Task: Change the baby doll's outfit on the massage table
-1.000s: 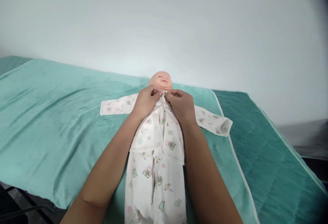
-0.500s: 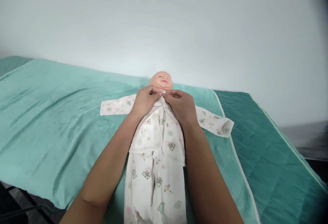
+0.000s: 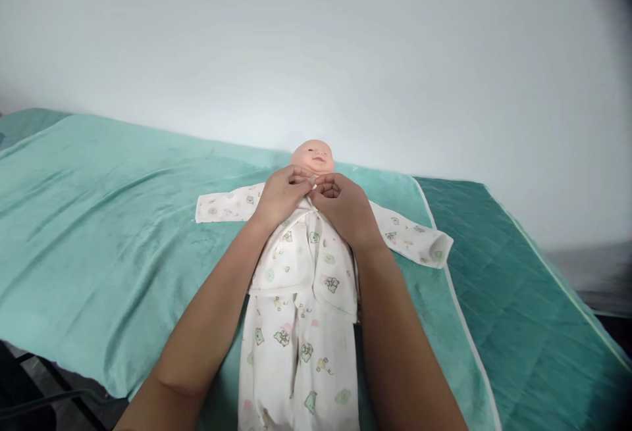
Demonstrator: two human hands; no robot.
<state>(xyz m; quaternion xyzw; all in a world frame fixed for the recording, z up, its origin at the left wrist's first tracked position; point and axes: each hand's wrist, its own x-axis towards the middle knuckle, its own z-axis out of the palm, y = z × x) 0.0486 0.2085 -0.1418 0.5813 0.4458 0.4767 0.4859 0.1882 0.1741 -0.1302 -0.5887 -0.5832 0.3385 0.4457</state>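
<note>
A baby doll (image 3: 313, 154) lies on its back, head toward the wall, dressed in a white top (image 3: 291, 253) printed with small animals and matching trousers (image 3: 326, 365). At the neck, my left hand (image 3: 284, 194) pinches the top's collar edge from the left. My right hand (image 3: 342, 204) pinches the same collar from the right, its fingertips meeting those of the left. A bit of white cloth shows between them; any fastening there is hidden by the fingers. Both sleeves stretch out sideways, and the doll's hands do not show.
Under the doll spreads a light green blanket (image 3: 123, 240) with a white edge. A darker green quilted cover (image 3: 518, 286) lies to the right. Behind stands a pale wall (image 3: 316, 43). Dark bars and a cable (image 3: 49, 408) show at the lower left.
My right hand's fingers have curled in more tightly at the collar, slightly to the left. My left hand holds nearly the same place. The view has shifted slightly.
</note>
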